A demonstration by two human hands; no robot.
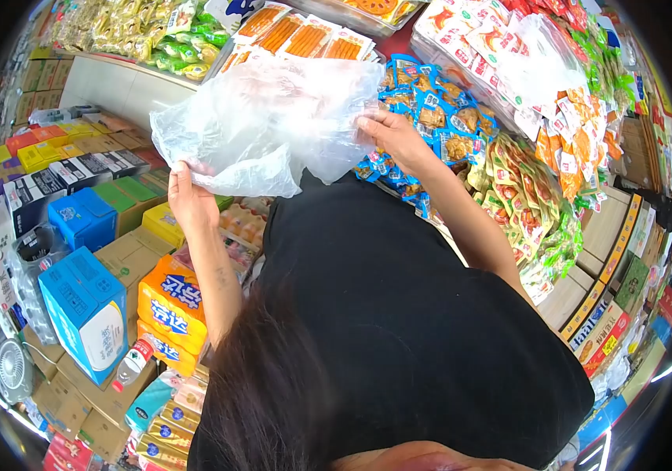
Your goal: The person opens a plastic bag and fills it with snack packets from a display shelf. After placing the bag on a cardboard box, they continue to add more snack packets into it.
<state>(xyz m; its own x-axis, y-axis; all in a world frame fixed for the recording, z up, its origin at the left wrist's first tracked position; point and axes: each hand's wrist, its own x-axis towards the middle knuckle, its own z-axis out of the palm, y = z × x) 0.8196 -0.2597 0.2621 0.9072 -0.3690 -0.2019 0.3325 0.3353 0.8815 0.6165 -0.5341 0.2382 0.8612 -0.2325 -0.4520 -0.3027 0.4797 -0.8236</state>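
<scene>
Plastic bag [265,125], clear and crumpled, hung stretched between two hands above a black shirt [399,314]: the left hand [189,196] pinched its lower left edge, fingers closed on the film, while the right hand [397,137] gripped its right edge with the thumb pressed on top. Behind the bag, a sloped display carried blue snack packets [438,118], orange stick packs [304,35] and red-and-white sachets [477,31], with green packets [540,228] heaped at right. Beside the left arm stood brown cartons [128,255], blue boxes [85,310], an orange multipack [173,310] and a red-capped bottle [132,363] in the crowded shop.
</scene>
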